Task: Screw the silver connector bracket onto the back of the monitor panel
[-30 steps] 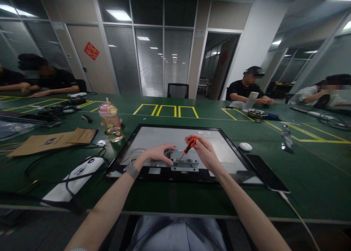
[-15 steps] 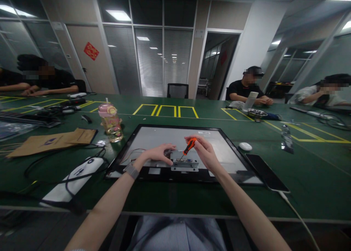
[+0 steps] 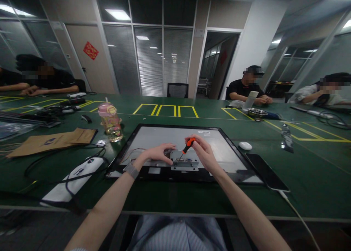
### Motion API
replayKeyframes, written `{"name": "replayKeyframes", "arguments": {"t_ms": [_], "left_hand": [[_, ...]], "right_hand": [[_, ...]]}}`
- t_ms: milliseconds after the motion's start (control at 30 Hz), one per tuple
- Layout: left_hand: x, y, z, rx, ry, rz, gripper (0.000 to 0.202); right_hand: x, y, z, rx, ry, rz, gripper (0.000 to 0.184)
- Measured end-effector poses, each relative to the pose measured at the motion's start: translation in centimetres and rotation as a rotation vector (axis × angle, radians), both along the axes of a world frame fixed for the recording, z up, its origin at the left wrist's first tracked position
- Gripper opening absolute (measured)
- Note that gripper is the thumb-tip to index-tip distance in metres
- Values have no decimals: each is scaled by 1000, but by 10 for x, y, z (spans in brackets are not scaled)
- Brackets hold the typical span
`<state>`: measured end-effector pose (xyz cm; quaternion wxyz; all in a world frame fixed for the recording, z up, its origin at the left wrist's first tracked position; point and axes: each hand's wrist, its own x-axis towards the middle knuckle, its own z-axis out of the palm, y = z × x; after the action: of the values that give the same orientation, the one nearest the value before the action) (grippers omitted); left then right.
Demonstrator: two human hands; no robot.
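In my right hand is an orange and black screwdriver, tilted, its shaft slanting down to the left. The tip reaches a small board at the grey metal bracket; whether it sits in a screw is too small to tell. My left hand rests at the left end of the bracket, thumb and fingers spread apart around a dark part. Whether the fingertips press on the bracket is unclear. Beneath both hands lies a flat display panel with a black frame, its grey back facing up.
To the left stand a pink-lidded bottle, a brown paper bag and a white power strip with black cables. A white earbud case and a phone on a cable lie right. Several people sit across the table.
The screwdriver's handle has turned slightly in my right hand, and the fingers have shifted a little on it. My left hand and the panel have stayed in place.
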<state>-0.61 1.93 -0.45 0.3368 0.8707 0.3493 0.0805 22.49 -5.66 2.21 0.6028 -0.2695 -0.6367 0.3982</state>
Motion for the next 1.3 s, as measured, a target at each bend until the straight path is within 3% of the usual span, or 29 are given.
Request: {"name": "replayKeyframes", "arguments": {"t_ms": [133, 267, 467, 767, 900, 1300], "left_hand": [[0, 0, 1, 1, -11, -21, 77], [0, -1, 2, 2, -18, -12, 79], [0, 0, 0, 10, -30, -27, 78], [0, 0, -1, 15, -9, -13, 78], [-1, 1, -1, 5, -12, -20, 79], [1, -3, 3, 9, -17, -2, 78]], "right_hand": [[0, 1, 0, -43, 88, -6, 14], [1, 1, 2, -51, 82, 21, 23], [1, 1, 2, -85, 120, 32, 15], [1, 2, 3, -44, 82, 30, 21], [2, 1, 3, -108, 106, 43, 17], [1, 1, 6, -107, 104, 146, 34]]}}
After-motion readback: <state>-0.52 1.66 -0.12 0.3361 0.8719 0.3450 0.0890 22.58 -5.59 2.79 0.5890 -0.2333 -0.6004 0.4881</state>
